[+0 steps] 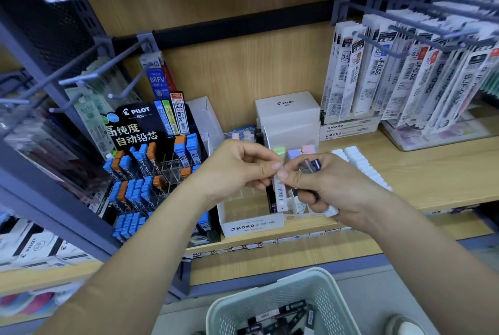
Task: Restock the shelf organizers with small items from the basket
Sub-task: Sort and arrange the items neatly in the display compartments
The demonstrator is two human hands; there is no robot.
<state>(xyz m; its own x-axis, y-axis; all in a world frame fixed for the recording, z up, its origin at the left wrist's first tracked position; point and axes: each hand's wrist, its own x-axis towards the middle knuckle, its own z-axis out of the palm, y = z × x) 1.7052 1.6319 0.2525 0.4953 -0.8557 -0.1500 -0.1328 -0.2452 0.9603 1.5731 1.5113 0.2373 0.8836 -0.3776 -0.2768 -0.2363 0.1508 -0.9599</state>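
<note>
The wooden shelf (pixel 405 172) carries the display stock at working height, so both hands operate directly above the organizers. At the left stands the black lead display rack (pixel 151 151), its blue and orange cases held upright in grid cells so each label faces outward. Near the bottom edge of the view sits the pale green basket (pixel 270 305), placed below the shelf within reach; dark packaged items lie inside it as the supply.

At the near centre of the shelf is the white organizer box (pixel 252 222), marked MONO graph MG, its open top exposing divided cells for vertical loading.

The right hand (pixel 337 186) is clenched around a small bundle of cases, a dark one protruding at the top; this keeps stock ready, apparently for one-at-a-time feeding. The left hand (pixel 237 167) meets it, thumb and forefinger pinching the top of a slim white lead case (pixel 280 194). That case hangs upright just above the organizer cells, barcode facing the camera, probably oriented for insertion end-first into a cell.
</note>
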